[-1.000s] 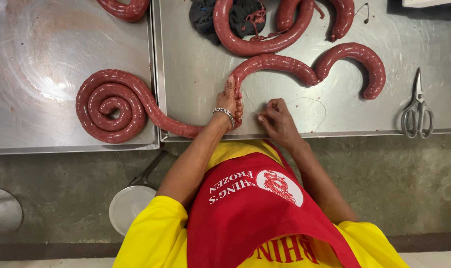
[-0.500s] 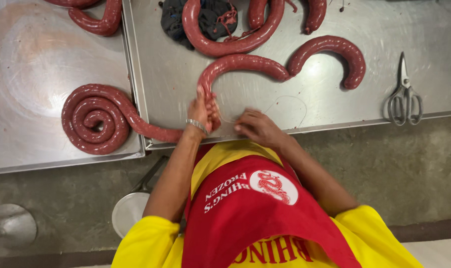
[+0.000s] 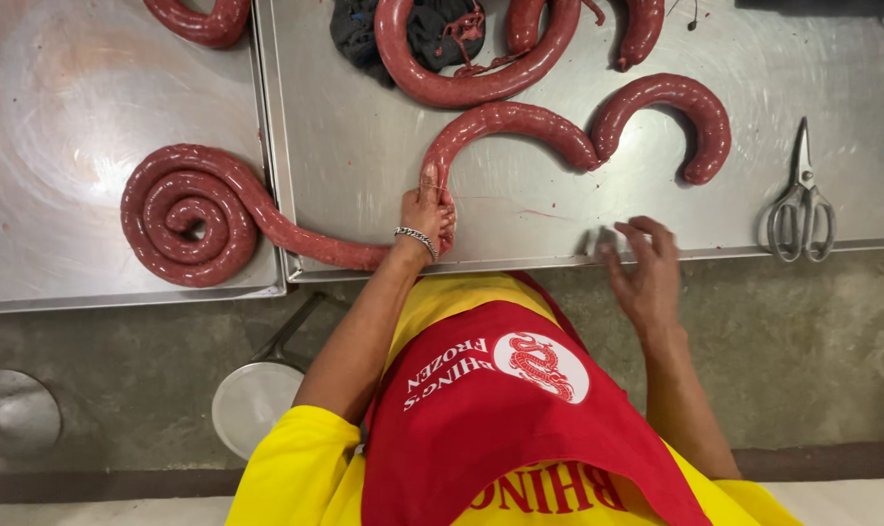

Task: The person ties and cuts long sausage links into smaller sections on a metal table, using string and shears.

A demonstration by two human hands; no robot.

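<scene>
The left hand (image 3: pixel 425 214) pinches the long red sausage (image 3: pixel 296 234) just below its curved link; the right hand (image 3: pixel 642 268), beside it, hovers spread, holding nothing. Squeezing too hard could burst the casing.

The left hand (image 3: pixel 426 216) pinches a long red sausage (image 3: pixel 500 127) at its bend; its coil (image 3: pixel 184 214) lies further left. The right hand (image 3: pixel 644 268) hovers open-fingered, scissors (image 3: pixel 798 200) to its right.

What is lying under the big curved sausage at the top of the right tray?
A dark cloth lies partly under the curved sausage, on the right tray. Red string rests on the cloth. The part of the cloth beneath the sausage is covered and cannot be seen.
</scene>
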